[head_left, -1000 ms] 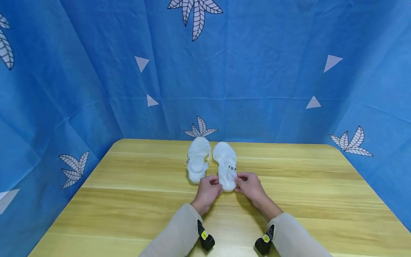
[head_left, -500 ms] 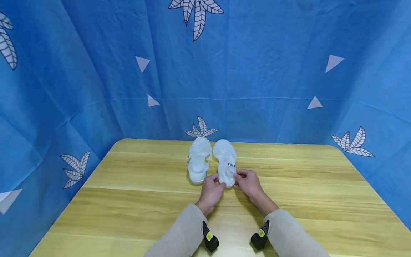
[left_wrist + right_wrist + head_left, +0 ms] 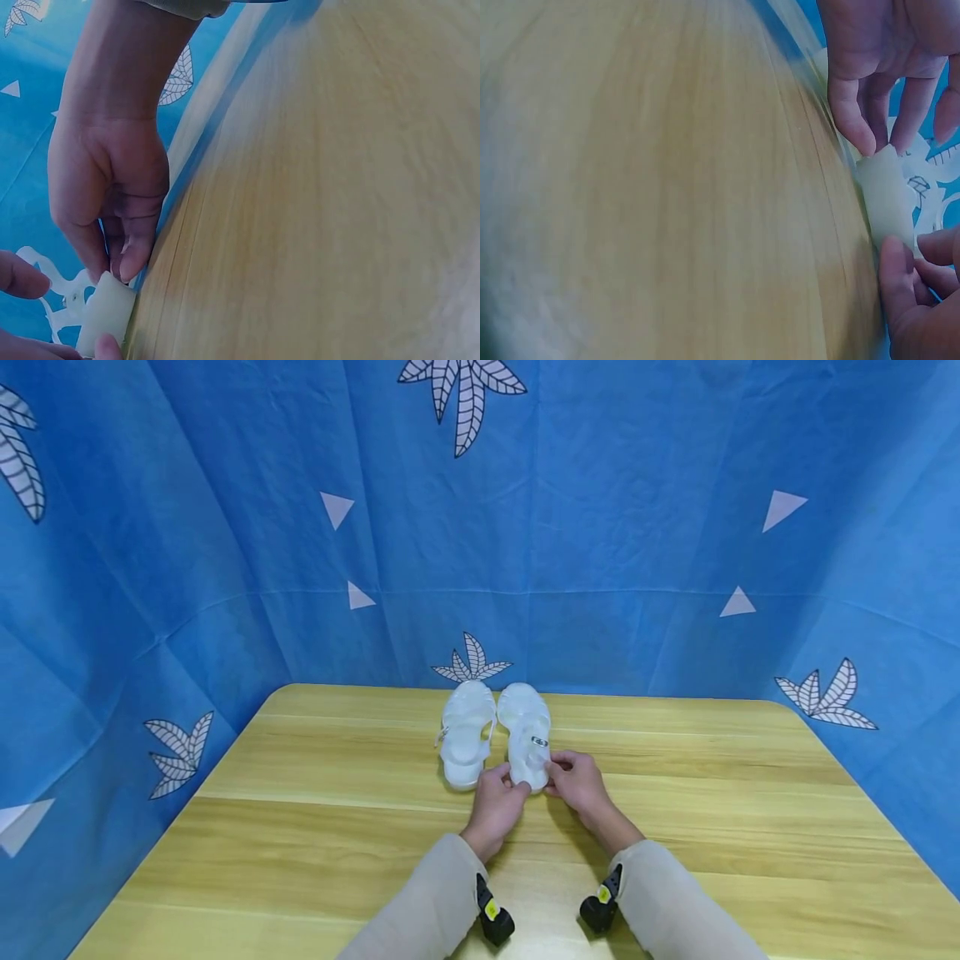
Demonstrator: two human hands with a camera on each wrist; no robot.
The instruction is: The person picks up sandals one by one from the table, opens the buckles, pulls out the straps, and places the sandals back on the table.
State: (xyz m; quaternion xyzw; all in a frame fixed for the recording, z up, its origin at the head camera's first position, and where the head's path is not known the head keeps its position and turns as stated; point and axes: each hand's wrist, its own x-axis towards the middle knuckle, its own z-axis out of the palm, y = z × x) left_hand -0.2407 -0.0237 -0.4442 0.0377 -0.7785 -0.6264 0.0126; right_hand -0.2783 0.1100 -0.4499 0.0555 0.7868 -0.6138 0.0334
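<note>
Two white sandals lie side by side at the table's back edge, toes pointing away. My left hand [image 3: 497, 802] holds the left side of the heel of the right-hand sandal [image 3: 521, 714] with its fingertips. At the opposite side, the thumb and fingers of my right hand [image 3: 583, 787] grip the same sandal near its buckle. In the left wrist view the pale heel end [image 3: 109, 307] shows between both hands, and the right wrist view gives it again, the sandal's heel [image 3: 885, 195]. The left-hand sandal [image 3: 465, 747] stands beside it, its strap loose at one side.
The wooden table [image 3: 300, 860] spreads out on both sides and in front of the sandals. Behind it hangs a blue cloth [image 3: 622, 527] with white leaves and triangles, close to the table's back edge.
Both hands have moved the right-hand sandal a little away toward the back edge, bringing it about level with the other one. The left-hand sandal has stayed in place.
</note>
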